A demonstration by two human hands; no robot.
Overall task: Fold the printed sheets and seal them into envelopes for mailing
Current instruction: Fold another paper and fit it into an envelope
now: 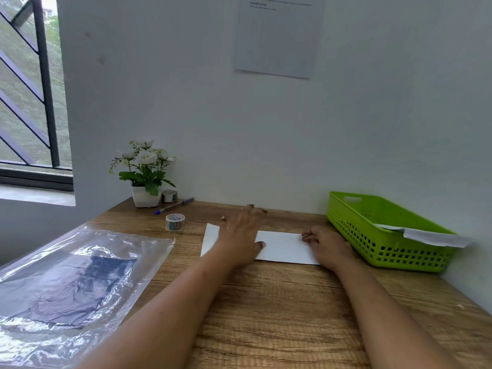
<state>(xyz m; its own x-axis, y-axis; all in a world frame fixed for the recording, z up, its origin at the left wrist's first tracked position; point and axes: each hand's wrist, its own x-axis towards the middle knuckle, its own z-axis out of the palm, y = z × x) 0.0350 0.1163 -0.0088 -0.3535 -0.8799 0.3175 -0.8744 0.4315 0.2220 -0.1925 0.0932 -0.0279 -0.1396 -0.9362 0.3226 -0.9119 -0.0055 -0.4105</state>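
A white folded sheet or envelope (282,246) lies flat on the wooden desk (266,302), near its far side. My left hand (241,235) presses on the left half of it with straight, spread fingers. My right hand (323,245) rests on the right end of the paper with its fingers curled; whether it pinches the edge is not clear. More white paper (431,237) lies in the green basket (372,235) and hangs over its front right rim.
The green basket stands at the right against the wall. A tape roll (175,221), a blue pen (174,205), a second tape roll (169,195) and a potted white flower (145,177) sit at the back left. A crinkled clear plastic bag (66,275) covers the near left.
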